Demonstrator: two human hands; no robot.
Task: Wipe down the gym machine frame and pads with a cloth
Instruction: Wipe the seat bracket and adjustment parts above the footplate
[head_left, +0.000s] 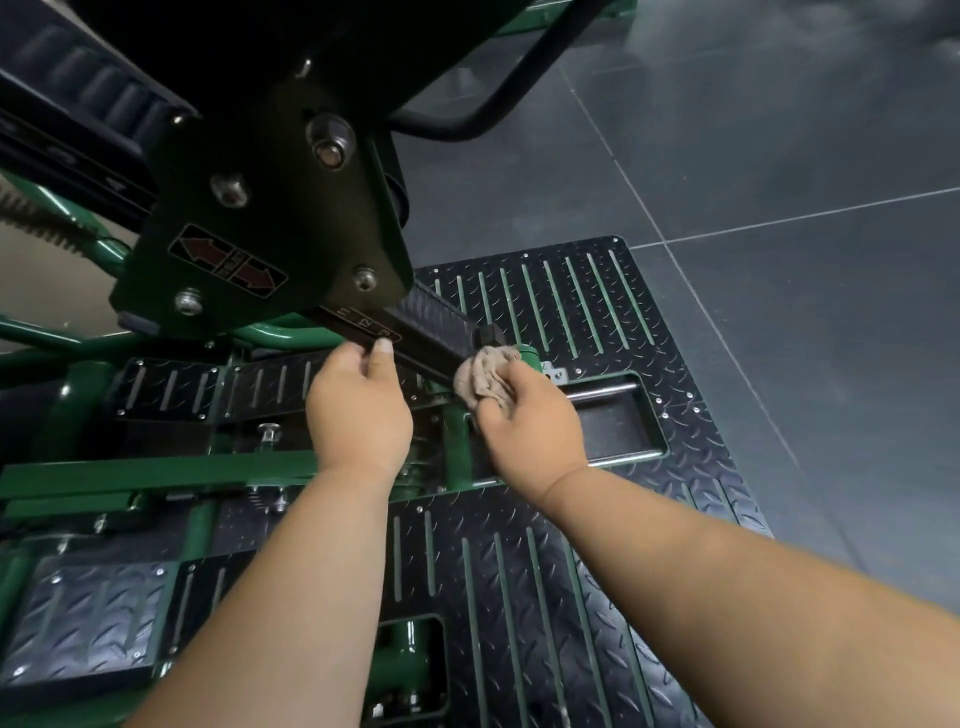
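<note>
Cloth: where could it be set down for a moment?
Free: the tread plate beyond the black rail, and the tiled floor. Crowded: around the rail, where the left hand grips and the right hand holds the cloth.

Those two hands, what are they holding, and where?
Right hand grips a bunched cloth; left hand pinches the black numbered bar beside its scale.

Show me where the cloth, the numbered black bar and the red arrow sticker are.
cloth (483, 375): head view, on the bunched beige fabric above the right hand's fingers.
numbered black bar (434, 332): head view, on its ribbed top face.
red arrow sticker (227, 261): head view, middle of the label on the dark plate.
</note>
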